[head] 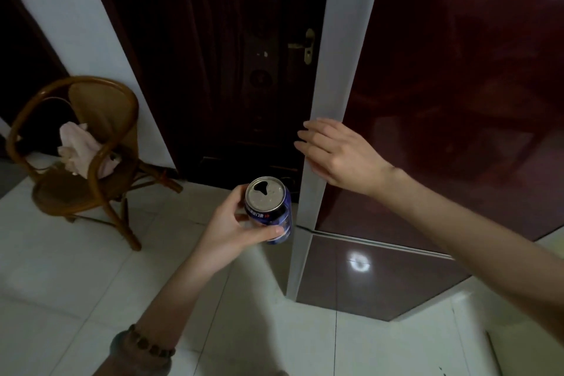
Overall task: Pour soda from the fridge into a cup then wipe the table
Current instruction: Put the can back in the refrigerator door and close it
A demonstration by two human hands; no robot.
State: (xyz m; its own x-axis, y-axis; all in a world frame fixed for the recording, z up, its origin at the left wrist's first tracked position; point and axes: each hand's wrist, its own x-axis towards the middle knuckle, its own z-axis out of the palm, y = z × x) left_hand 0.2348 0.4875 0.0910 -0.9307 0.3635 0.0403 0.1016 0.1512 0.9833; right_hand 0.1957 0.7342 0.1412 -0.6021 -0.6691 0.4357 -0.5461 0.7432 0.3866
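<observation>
My left hand [235, 223] grips a blue soda can [270, 210] upright at mid-frame; the can's silver top has an open drinking hole. My right hand [335, 152] lies with straight fingers against the pale left edge of the dark red fridge door [457, 85], touching it at about waist height. The fridge's lower door [366, 278] is below, glossy and reflecting a lamp. No cup or table is in view.
A dark wooden room door [229, 55] with a brass handle [308, 46] stands behind the can. A rattan chair [91, 156] with a pink cloth [82, 149] on it stands at the left on the white tiled floor [91, 284].
</observation>
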